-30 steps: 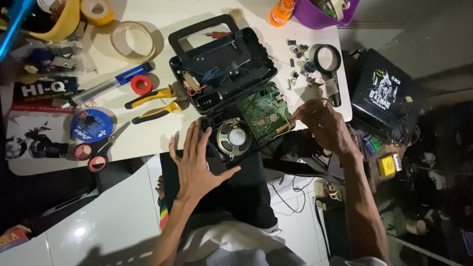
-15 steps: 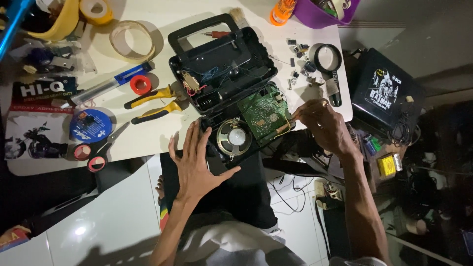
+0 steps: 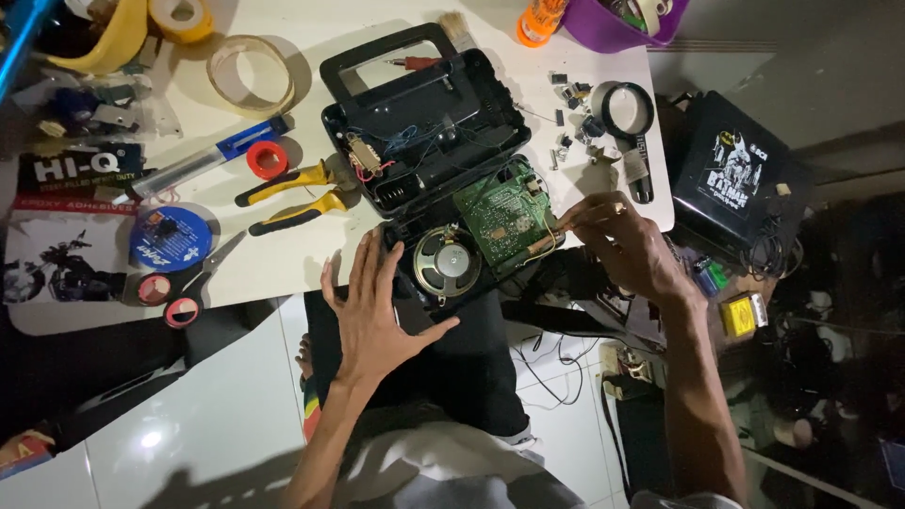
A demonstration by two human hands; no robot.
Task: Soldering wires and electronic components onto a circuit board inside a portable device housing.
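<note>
Opened black radio casing (image 3: 424, 123) sits at centre-top of the frame on the white desk (image 3: 283, 264), back shell off, wiring and a small transformer exposed inside. Green circuit board (image 3: 504, 221) is tilted out at the casing's lower right, round speaker (image 3: 447, 261) just left of it, at the near desk edge.

Left hand (image 3: 377, 316): released, fingers spread flat, palm down at the near desk edge, fingertips touching the casing beside the speaker. Grasping nothing.

Right hand (image 3: 627, 245): pinching a thin stick-like tool (image 3: 547, 242), tip on the right edge of the circuit board. Can't tell what the tool is exactly.

Around it:
- Yellow-handled pliers (image 3: 292, 193) left of the casing, jaws just beside it.
- Red tape roll (image 3: 266, 158) and a blue-capped tube (image 3: 207, 160) upper left of the pliers.
- Clear tape ring (image 3: 251, 73) in the upper left.
- Blue solder spool (image 3: 170, 238) and red-handled scissors (image 3: 189, 292) at the left.
- Magnifying glass (image 3: 630, 132) to the right of the casing, loose small parts (image 3: 570, 118) scattered just beside it.
- Purple bowl (image 3: 613, 24) at the top edge, paintbrush (image 3: 457, 28) touching the casing's top handle.
- Black box (image 3: 740, 179) off the desk at the right.
</note>
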